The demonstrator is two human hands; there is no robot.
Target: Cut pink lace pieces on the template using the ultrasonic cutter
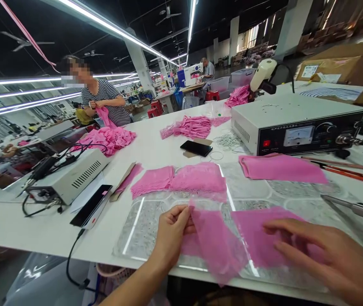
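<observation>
My left hand (171,233) pinches the upper left corner of a thin, sheer pink fabric piece (216,244) between thumb and fingers. The piece hangs down over the near part of a clear mat (146,223). A second pink fabric piece (254,229) lies flat on the mat to the right. Over it is my right hand (330,250), slightly blurred, fingers stretched and thumb apart; whether its fingertips touch the cloth I cannot tell. Beyond both hands sit two neat stacks of cut pink pieces (197,178). Farther right lies a folded pink fabric pile (283,168).
A metal-tipped tool (356,208) juts in at right, near an orange cutter (350,172) and a control box (296,123). Phones (196,148) and another box (69,178) stand left and back. A co-worker (105,100) handles pink cloth across the table (149,148).
</observation>
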